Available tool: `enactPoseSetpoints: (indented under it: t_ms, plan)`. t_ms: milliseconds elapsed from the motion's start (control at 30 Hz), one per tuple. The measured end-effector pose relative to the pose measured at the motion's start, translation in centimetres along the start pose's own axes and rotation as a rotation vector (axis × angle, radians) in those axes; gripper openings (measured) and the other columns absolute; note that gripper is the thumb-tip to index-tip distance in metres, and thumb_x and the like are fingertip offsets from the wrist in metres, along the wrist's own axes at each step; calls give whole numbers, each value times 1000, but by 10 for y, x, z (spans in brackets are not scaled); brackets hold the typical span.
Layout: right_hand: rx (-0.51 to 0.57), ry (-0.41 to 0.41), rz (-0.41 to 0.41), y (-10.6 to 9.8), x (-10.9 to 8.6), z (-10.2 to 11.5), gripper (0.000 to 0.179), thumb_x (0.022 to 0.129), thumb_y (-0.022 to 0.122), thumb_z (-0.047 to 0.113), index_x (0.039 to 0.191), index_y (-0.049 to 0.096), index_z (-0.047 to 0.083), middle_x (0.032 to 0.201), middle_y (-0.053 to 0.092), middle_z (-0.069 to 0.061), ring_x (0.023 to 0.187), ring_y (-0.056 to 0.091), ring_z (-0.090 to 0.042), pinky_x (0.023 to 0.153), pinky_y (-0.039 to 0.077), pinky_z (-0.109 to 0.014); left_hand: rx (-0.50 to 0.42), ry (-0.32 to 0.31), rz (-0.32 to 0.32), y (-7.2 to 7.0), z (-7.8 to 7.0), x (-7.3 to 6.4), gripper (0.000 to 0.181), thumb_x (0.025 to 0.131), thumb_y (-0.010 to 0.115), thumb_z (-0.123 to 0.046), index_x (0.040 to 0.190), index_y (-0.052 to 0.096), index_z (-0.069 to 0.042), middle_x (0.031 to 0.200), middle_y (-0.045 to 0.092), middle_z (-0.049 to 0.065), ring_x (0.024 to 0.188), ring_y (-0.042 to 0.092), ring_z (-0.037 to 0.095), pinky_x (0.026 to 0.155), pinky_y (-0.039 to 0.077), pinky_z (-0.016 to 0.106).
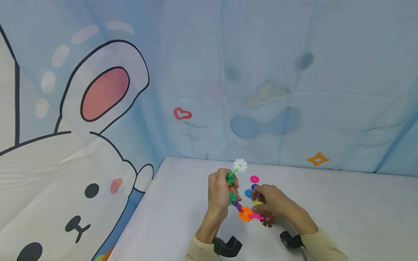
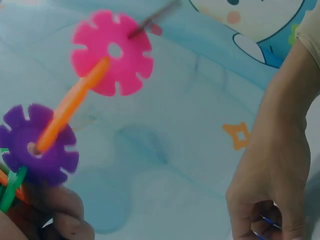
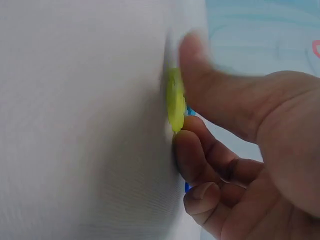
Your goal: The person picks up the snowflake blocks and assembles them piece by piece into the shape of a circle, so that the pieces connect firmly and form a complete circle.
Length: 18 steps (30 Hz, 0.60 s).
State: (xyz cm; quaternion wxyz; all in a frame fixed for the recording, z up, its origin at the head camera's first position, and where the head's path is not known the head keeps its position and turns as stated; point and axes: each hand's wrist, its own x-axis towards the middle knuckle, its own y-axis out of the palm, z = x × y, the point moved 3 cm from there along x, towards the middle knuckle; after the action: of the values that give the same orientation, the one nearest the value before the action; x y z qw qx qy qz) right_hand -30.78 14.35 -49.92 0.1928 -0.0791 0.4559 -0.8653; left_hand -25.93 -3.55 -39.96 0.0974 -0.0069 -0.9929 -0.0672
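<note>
Head view shows a pale-blue cloth backdrop (image 1: 196, 72) closing off the space, a big white rabbit (image 1: 55, 203) printed on its left side. Below it spreads a white worktop (image 1: 352, 214), with two bare hands at work over it. The left hand (image 1: 219, 192) has its fingers curled round a chain (image 1: 242, 215) of slotted discs, which runs from a white disc (image 1: 243, 165) to a brown disc (image 1: 269, 220). The right hand (image 1: 272, 199) is low, thumb and bent fingers about a yellow disc (image 3: 175, 100); whether they pinch it yet, I cannot tell. Just beyond are a pink disc (image 1: 254, 179), a light-blue disc (image 1: 248, 193) and a dark-blue disc (image 1: 253, 186), perhaps joined. I judge the step in hand to be fetching another piece for the chain. The next move seems to call for a firm edge grip, then slot meeting slot crosswise, probably at the brown end.
</note>
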Motion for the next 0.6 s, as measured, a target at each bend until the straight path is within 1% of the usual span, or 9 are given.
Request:
enactPoseSetpoints:
  t_ms: [67,133,233,300,367,433,533,600]
  plan:
    - [-15,-7,0,0,-1,0,28,81,93,16,94,69,13,83,60,2,79,54,-14,70,55,-25,-15,5,6,0,1,0,52,105,33,-19,63,55,3,48,51,2,36,57,13,44,53,25]
    - [-25,-10,-7,0,-2,0,27,80,93,14,92,69,13,81,59,3,77,54,-13,69,55,-24,-47,1,36,0,2,1,52,106,30,-20,69,57,3,48,53,1,39,60,13,48,58,27]
    - [-15,7,-11,-2,-3,1,29,80,94,14,93,69,12,79,58,3,75,53,-13,66,53,-23,-119,-29,93,2,3,1,49,107,28,-23,79,60,1,48,54,0,41,63,14,50,60,29]
    - [7,30,-6,-3,-5,1,30,79,94,16,93,68,11,78,58,2,74,53,-14,63,52,-24,-163,-53,110,3,5,1,46,108,28,-24,84,61,-2,50,56,0,41,63,14,48,60,29]
    - [31,55,2,-4,-6,1,30,79,95,18,91,68,11,76,57,1,73,52,-15,62,50,-26,-204,-75,100,3,6,1,44,108,29,-25,87,61,-3,52,58,0,39,62,13,45,58,27]
    - [30,61,6,-5,-7,0,29,80,94,19,89,67,12,75,56,0,72,52,-16,61,48,-27,-230,-86,79,4,7,1,43,108,32,-26,90,63,-2,54,61,0,37,60,12,43,55,25]
    - [13,71,-1,-5,-8,-2,27,81,93,20,85,66,15,74,56,1,71,52,-16,61,47,-26,-262,-79,59,4,8,1,38,109,35,-26,96,61,-1,56,63,1,36,58,11,40,52,21]
    - [-3,58,-13,-6,-8,-3,26,82,92,20,84,66,15,73,56,2,71,51,-16,61,46,-25,-271,-67,59,3,9,1,35,110,36,-25,99,60,-2,55,62,1,35,57,11,40,51,21]
